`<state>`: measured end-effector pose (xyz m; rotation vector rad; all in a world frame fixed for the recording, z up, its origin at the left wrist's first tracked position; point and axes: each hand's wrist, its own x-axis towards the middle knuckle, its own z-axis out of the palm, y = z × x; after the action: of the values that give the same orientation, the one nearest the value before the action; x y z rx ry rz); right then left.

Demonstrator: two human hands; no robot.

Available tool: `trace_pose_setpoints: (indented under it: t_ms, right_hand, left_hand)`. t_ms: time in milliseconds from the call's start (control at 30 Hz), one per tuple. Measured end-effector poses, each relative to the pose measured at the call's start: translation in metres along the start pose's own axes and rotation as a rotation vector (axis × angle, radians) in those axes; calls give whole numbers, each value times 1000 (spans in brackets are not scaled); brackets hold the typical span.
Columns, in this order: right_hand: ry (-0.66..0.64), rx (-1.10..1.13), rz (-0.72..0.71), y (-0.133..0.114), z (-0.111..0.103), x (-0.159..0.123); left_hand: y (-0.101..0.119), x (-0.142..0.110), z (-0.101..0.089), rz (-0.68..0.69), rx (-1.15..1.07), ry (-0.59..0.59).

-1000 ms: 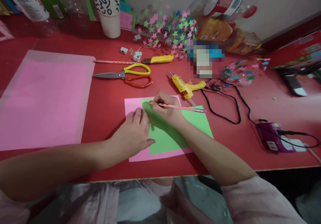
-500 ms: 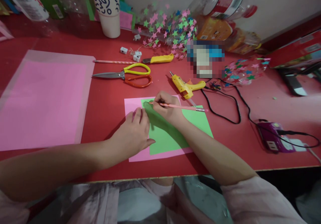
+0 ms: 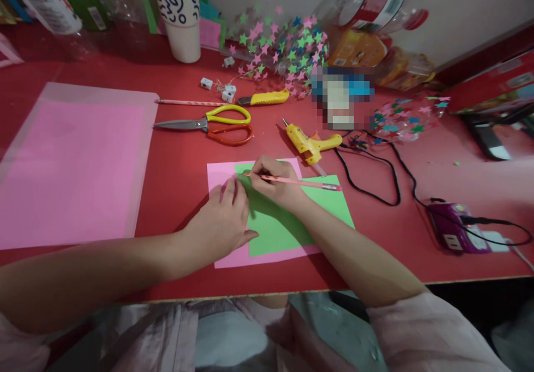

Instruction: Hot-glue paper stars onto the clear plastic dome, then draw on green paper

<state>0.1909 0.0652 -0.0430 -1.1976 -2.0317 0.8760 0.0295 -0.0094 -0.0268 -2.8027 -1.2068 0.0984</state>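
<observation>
My right hand (image 3: pixel 275 183) is closed round a pink pencil (image 3: pixel 308 183), whose tip meets the upper left part of a green sheet of paper (image 3: pixel 283 233). The pencil's eraser end points right. Under the green sheet lies a larger pink sheet (image 3: pixel 221 173), showing along its left, top and bottom edges. My left hand (image 3: pixel 223 216) rests flat on the left side of both sheets, fingers stretched out and thumb apart, with nothing in it. Any line drawn near the pencil tip is too small to make out.
Behind the sheets lie scissors (image 3: pixel 204 124), a yellow utility knife (image 3: pixel 267 98), another pencil (image 3: pixel 187 103) and a glue gun (image 3: pixel 311 144). Its black cord runs to a purple power block (image 3: pixel 454 227). Pink sheets (image 3: pixel 75 172) cover the left. A white cup (image 3: pixel 181 33) stands at the back.
My right hand and the pencil tip have shifted slightly down and left on the green sheet. The pencil's eraser end has dipped a little. My left hand stays where it was.
</observation>
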Motion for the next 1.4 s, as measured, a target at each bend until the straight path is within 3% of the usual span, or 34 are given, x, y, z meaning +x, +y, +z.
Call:
trace_pose_setpoints:
  t_ms: [600, 867, 1100, 1200, 1400]
  right_hand:
    - [-37, 80, -8, -1, -1, 1]
    - [-4, 367, 142, -3, -1, 6]
    - [22, 437, 206, -8, -6, 8]
    - [-43, 423, 245, -9, -13, 8]
    - [-118, 330, 79, 1, -19, 9]
  left_hand:
    - [-2, -1, 2, 5, 29, 43]
    - [-4, 2, 1, 1, 12, 69]
    - [-7, 2, 3, -3, -18, 74]
    - [-6, 1, 4, -5, -8, 65]
    - [4, 7, -4, -16, 52, -24]
